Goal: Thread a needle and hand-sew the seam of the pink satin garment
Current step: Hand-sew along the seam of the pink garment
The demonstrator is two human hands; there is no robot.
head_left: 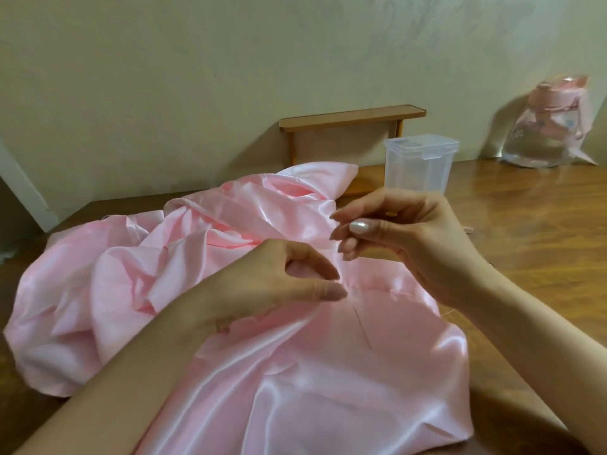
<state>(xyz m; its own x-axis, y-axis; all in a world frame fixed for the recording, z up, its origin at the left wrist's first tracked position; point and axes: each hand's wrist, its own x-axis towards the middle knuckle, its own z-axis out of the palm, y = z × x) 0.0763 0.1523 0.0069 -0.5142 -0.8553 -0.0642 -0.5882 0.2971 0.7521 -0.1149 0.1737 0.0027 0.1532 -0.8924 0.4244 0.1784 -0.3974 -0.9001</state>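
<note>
I see the pink satin garment (184, 290) heaped across the wooden surface (532, 224), from its near edge back toward the far left. My view has the left hand (279, 284) pinching a fold of it between thumb and forefinger. The right hand (404, 234) is raised just beyond, fingers curled and tips drawn together (whether they hold anything, I cannot tell). A thin dark line (363, 328), needle or thread, lies on the satin. A clear plastic box (420, 165) stands near the far edge.

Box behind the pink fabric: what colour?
The box is clear, colourless plastic with a matching lid; the head view shows it best.
</note>
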